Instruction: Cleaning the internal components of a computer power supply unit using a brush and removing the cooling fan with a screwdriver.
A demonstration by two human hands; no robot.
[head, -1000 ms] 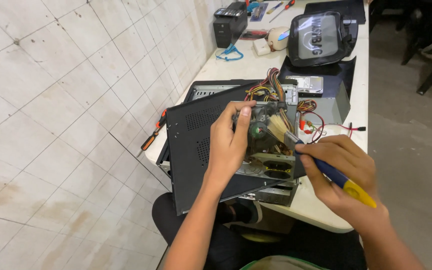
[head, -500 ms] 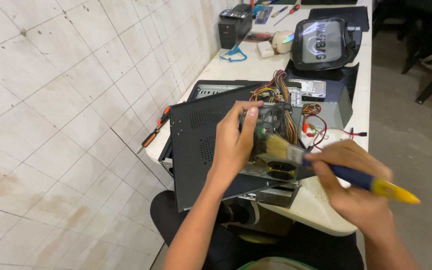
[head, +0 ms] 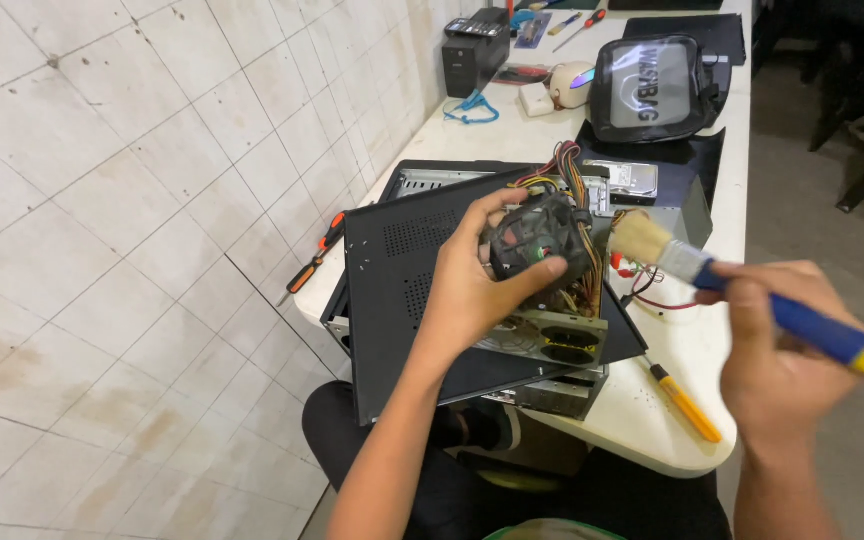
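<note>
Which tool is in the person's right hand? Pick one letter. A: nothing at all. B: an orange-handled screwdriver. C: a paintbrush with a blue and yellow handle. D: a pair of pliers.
C: the right hand grips a paintbrush by its blue and yellow handle, bristles pointing at the small black fan that the left hand holds over the open computer case.

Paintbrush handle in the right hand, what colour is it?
The handle is blue with a yellow end, in the head view.

black pouch (head: 655,88) | yellow screwdriver (head: 685,403) | orange-handled screwdriver (head: 314,261) | hard drive (head: 625,181)
</note>
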